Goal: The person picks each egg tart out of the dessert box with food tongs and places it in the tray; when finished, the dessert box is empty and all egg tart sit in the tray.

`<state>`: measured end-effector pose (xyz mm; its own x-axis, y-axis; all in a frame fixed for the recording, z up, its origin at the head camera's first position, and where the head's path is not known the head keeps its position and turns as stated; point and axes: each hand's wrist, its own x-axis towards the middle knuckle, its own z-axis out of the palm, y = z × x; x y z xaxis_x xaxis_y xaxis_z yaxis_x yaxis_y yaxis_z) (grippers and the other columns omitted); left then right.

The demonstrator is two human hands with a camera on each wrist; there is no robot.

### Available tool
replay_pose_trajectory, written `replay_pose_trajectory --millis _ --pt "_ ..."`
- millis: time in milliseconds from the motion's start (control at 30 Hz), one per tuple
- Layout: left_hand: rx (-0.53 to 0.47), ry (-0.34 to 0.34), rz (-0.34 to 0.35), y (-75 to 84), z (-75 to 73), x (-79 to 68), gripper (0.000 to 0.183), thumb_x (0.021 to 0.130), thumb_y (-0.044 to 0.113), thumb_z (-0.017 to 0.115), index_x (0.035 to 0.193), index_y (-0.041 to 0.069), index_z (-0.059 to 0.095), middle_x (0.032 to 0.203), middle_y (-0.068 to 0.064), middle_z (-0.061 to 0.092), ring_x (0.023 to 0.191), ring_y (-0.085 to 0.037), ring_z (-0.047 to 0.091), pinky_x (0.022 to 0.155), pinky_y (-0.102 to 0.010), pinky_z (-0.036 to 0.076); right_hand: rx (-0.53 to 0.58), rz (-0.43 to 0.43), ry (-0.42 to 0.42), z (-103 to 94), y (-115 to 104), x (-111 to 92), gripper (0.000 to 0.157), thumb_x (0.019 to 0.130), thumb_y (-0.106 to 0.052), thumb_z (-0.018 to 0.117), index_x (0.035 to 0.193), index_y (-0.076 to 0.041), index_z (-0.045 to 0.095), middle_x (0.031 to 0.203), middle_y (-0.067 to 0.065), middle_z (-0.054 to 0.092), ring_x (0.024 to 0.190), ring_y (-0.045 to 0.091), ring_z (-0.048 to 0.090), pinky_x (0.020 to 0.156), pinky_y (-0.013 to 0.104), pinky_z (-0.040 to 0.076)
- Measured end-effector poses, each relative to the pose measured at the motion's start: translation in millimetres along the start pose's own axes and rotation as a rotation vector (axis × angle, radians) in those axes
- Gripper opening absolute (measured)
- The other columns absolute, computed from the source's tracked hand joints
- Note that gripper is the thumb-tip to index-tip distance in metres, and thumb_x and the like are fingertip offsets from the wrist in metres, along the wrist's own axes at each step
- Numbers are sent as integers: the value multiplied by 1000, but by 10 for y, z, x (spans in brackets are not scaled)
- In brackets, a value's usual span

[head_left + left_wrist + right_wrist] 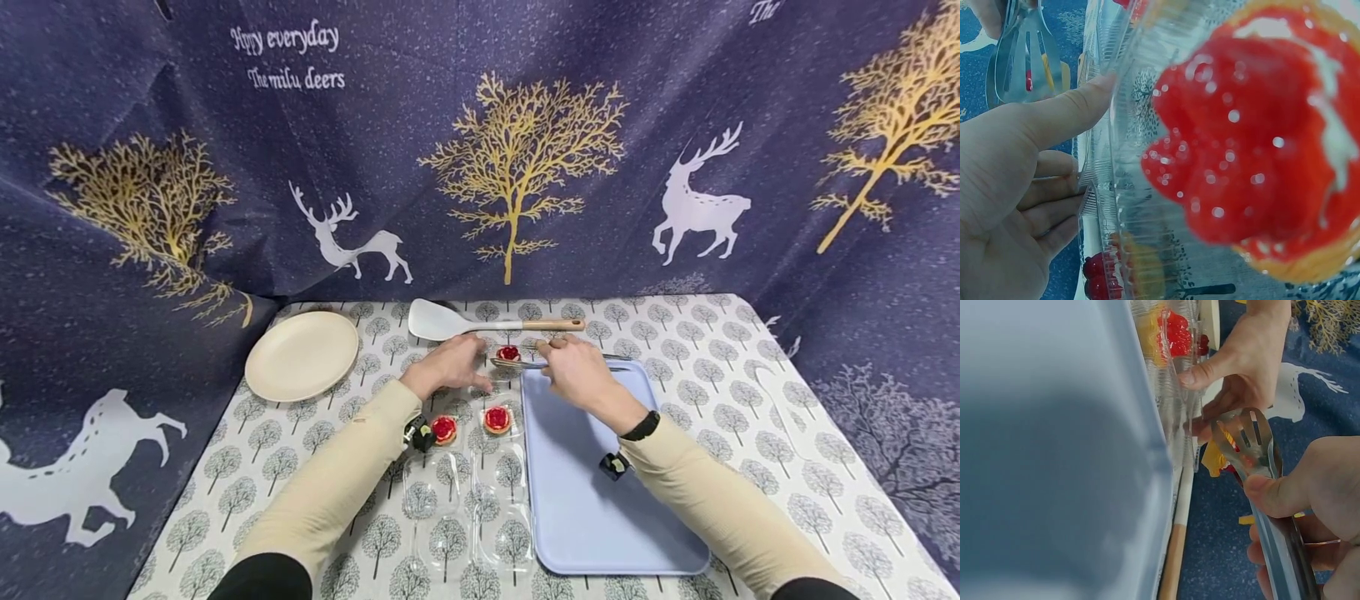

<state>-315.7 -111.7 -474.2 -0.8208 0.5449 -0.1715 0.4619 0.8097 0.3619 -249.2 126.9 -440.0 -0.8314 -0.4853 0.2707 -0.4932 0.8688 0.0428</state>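
My right hand [579, 373] grips metal tongs [1279, 531] with slotted ends, thumb on one arm and fingers curled round the other. Between the ends sits a red-topped tart [508, 353], partly hidden behind the slots in the right wrist view. It is over the far end of a clear plastic compartment tray [474, 500]. My left hand [452, 364] is at that tray's far end, its thumb touching the rim and its relaxed fingers against the outer wall. Two more tarts are in the tray's far part, a left tart [444, 430] and a right tart [497, 419].
A blue rectangular tray [600, 517] lies right of the clear one, under my right forearm. A white spatula [442, 320] with a wooden handle lies behind both hands. The cream plate [302, 356] is at the back left. A patterned curtain [420, 125] hangs behind the table.
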Motion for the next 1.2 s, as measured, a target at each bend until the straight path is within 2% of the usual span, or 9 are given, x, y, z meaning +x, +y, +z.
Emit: replay_pose_trajectory --millis 133,433,600,833,967,1067,1133,1200 --pt "14 7 9 -1 3 4 80 73 46 82 135 6 53 115 -5 62 100 -20 59 94 -37 53 6 11 5 -8 44 -41 35 81 -21 79 111 -8 66 99 10 71 82 28 62 62 40 59" --pt "7 8 0 16 3 -2 81 72 43 84 137 7 52 127 -8 60 114 -25 58 105 -41 47 38 37 28 -38 165 -198 41 81 -19 78 118 -6 66 103 12 72 86 31 64 63 43 59" --pt "30 19 13 12 1 7 80 72 46 84 136 8 54 125 -7 61 114 -24 58 104 -40 47 50 62 18 -61 245 -293 44 81 -20 78 121 -5 65 110 14 71 87 34 65 67 45 59" --pt "-18 11 -4 12 -8 -8 81 72 43 84 138 9 52 129 -8 60 112 -24 59 103 -41 48 87 97 26 -63 346 -446 46 80 -17 78 122 -4 65 112 15 71 89 34 65 71 47 59" --pt "-29 12 -6 5 -7 -8 82 72 43 84 139 9 51 131 -9 59 110 -23 59 103 -41 49 98 109 24 -54 399 -534 47 79 -15 79 122 -2 64 110 17 71 96 40 66 80 52 58" --pt "-28 12 -1 4 -2 -2 82 72 43 84 139 9 51 131 -9 59 110 -23 59 103 -41 48 101 115 24 -44 432 -607 48 77 -14 80 120 -2 65 109 18 71 97 41 66 81 53 58" --pt "-33 12 -2 11 -4 -5 82 72 43 84 139 8 51 131 -10 59 112 -24 59 104 -41 48 105 124 18 -40 449 -657 48 76 -14 81 120 -2 65 108 18 71 93 39 66 76 51 59" --pt "-36 8 -7 17 -2 -9 82 72 43 84 139 9 51 132 -10 58 111 -24 59 104 -42 48 111 146 0 -46 463 -706 50 77 -14 80 122 -2 64 111 19 70 97 42 65 78 55 58"
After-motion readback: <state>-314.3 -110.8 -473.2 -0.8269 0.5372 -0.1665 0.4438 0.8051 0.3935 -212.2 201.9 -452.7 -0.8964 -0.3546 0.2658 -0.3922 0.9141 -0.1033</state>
